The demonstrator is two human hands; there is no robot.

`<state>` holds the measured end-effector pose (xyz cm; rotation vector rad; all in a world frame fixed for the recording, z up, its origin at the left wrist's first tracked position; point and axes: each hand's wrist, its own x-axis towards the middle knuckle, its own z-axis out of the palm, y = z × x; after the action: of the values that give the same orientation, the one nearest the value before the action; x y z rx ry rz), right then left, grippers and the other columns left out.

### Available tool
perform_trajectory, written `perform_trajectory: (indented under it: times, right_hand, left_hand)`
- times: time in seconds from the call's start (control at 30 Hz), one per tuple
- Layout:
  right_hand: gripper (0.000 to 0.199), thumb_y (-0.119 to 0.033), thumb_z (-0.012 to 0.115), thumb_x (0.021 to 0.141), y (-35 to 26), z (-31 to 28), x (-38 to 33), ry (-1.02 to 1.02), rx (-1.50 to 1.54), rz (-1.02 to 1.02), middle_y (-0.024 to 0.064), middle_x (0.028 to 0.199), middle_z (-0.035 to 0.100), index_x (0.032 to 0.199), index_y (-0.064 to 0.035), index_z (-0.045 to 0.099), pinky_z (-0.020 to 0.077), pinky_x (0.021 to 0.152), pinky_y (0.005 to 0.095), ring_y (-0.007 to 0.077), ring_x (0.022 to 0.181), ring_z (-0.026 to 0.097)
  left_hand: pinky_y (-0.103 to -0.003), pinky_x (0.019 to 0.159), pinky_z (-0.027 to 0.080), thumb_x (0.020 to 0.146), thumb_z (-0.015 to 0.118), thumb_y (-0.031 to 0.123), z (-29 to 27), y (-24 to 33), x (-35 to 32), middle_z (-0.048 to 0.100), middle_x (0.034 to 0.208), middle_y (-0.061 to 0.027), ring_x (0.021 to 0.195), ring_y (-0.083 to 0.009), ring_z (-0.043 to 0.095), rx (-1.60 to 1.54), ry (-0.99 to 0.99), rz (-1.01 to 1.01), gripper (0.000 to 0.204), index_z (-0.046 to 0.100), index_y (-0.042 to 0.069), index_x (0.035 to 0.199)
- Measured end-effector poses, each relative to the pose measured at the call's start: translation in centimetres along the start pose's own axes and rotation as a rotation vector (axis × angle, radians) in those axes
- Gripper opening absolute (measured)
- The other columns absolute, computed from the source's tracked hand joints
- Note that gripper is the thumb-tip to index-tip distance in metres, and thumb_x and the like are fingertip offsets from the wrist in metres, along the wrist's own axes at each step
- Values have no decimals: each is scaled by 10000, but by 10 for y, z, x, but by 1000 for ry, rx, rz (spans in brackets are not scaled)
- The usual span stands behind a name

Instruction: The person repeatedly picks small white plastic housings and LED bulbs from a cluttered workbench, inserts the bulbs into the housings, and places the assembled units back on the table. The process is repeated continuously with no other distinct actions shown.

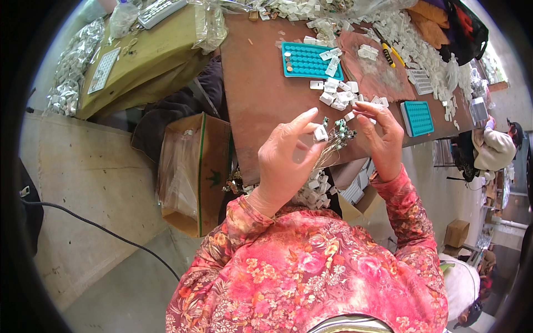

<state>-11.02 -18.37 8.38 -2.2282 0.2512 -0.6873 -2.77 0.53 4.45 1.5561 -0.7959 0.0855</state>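
Note:
A small white plastic housing (320, 133) is pinched between the thumb and fingers of my left hand (288, 152), over the table's near edge. My right hand (385, 133) has its thumb and forefinger curled close together. A small white piece (349, 116) shows right at those fingertips; whether it is gripped or lies behind them, I cannot tell. Between my hands sits a cluster of small green circuit parts with thin wires (340, 135). Just beyond is a loose pile of white plastic housings (338, 94).
The brown table (255, 83) bears a teal tray (305, 58), a second teal tray (417, 118), a pink cloth (369, 69) and yellow-black pliers (387, 53). White parts heap up along the far side. An open cardboard box (214, 172) stands at left; another person (494, 147) sits at right.

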Motion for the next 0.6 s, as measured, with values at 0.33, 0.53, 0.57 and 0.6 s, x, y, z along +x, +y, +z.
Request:
perform_trajectory:
  times: [0.33, 0.53, 0.57, 0.6]
  right_hand:
    - [322, -31, 689, 844, -11, 10, 3, -171, 238, 22, 105, 1093, 655, 1163, -23, 643, 530, 808, 282, 157, 900, 670]
    - [332, -30, 724, 787, -22, 28, 10, -258, 50, -282, 110, 1058, 658, 1113, -54, 664, 549, 768, 320, 226, 874, 676]
    - [317, -31, 726, 786, -23, 29, 12, -269, 38, -298, 110, 1050, 661, 1097, -53, 668, 550, 760, 321, 234, 871, 676]
    - [303, -33, 727, 785, -23, 30, 13, -280, 25, -315, 109, 1043, 663, 1082, -53, 671, 550, 752, 323, 242, 868, 675]
  left_hand:
    - [-256, 750, 544, 849, 683, 14, 1, 2, 6, 661, 1031, -50, 909, -112, 641, -610, -14, -513, 438, 548, 54, 1264]
    - [-307, 843, 534, 954, 583, 95, -10, -15, 8, 641, 1063, -56, 998, -146, 635, -1115, -87, -819, 325, 506, 56, 1267]
    - [-317, 855, 532, 957, 579, 101, -11, -17, 7, 635, 1079, -60, 1007, -152, 633, -1169, -90, -823, 313, 508, 58, 1259]
    - [-327, 868, 530, 961, 576, 107, -11, -18, 7, 629, 1095, -63, 1017, -157, 630, -1211, -90, -839, 301, 510, 61, 1251]
